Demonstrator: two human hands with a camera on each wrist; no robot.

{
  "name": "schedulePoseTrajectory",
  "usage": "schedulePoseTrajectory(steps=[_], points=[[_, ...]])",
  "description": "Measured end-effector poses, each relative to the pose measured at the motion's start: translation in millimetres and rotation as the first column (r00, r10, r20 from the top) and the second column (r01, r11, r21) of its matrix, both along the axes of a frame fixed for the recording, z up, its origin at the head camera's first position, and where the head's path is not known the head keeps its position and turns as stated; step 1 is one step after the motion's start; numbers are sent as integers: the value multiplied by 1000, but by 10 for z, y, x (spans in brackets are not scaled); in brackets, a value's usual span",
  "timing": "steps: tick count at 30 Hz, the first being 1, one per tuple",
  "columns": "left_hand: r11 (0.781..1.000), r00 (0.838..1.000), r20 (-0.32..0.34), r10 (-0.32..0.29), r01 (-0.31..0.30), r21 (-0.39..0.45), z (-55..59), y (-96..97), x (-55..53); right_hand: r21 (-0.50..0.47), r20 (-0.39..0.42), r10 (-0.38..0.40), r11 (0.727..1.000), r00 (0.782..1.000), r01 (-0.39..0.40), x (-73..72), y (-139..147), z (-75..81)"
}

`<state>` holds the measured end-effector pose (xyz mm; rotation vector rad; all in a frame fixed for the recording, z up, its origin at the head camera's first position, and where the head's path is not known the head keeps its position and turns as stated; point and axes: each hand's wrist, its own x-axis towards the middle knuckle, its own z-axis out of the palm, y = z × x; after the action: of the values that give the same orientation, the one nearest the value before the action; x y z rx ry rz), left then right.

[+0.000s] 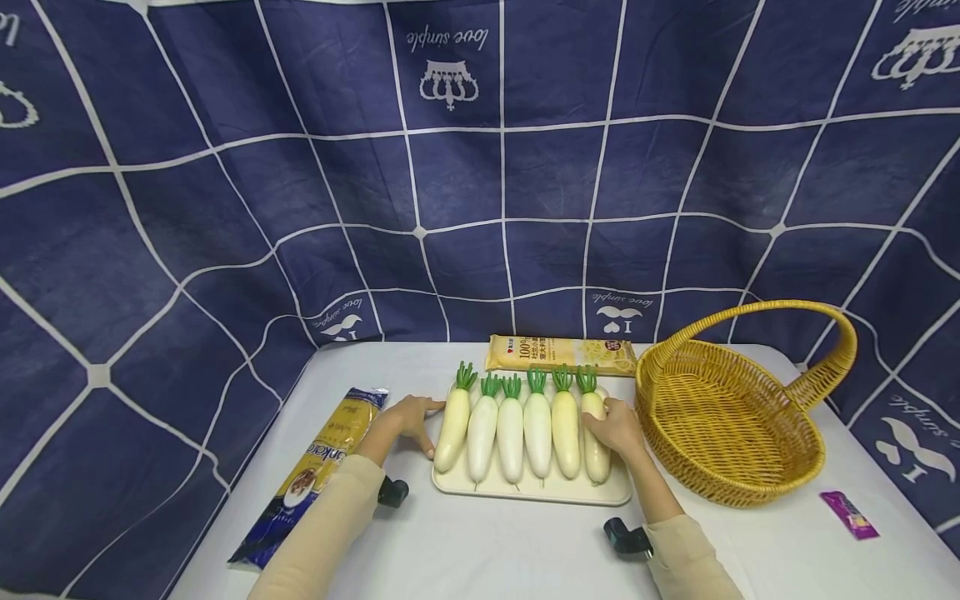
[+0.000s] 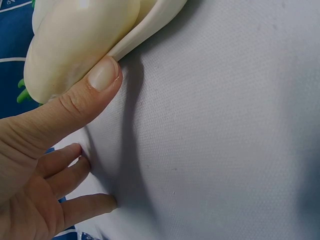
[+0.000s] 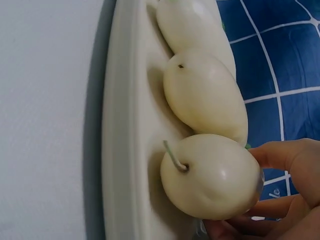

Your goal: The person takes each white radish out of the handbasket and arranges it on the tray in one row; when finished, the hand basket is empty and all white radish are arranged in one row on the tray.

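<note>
Several white radishes with green tops lie side by side on a cream tray [image 1: 531, 493], tops toward the back. At the tray's right end my right hand [image 1: 621, 429] holds the rightmost radish [image 1: 596, 454]; in the right wrist view, thumb and fingers stand on either side of this radish [image 3: 210, 182], its thin root tip facing the camera. My left hand [image 1: 411, 418] is at the tray's left end, beside the leftmost radish [image 1: 452, 429]. In the left wrist view its thumb [image 2: 75, 100] touches the tray's edge close by that radish [image 2: 80, 45], while the other fingers spread, fairly straight, over the white tabletop.
Behind the tray lies a yellow food packet [image 1: 558, 354]. A wicker basket [image 1: 731, 417] with a tall handle stands at the right, with a small purple packet [image 1: 849, 514] in front of it. A blue and gold bag [image 1: 315, 467] lies left, partly behind my left arm. Blue checked cloth [image 1: 465, 183] hangs around.
</note>
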<state>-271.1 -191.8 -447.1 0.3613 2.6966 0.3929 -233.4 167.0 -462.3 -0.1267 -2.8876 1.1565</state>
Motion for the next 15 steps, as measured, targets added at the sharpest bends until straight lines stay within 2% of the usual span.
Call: schedulePoseTrajectory(steps=[7,15], points=[[1000,1000,12,14,-14,4,1,8,-9,26,4,4,1000,1000,-4,-8,-20,13],[1000,1000,12,10,-10,9,3,11,-14,75,27,43,996,999,-45,25,-29,22]])
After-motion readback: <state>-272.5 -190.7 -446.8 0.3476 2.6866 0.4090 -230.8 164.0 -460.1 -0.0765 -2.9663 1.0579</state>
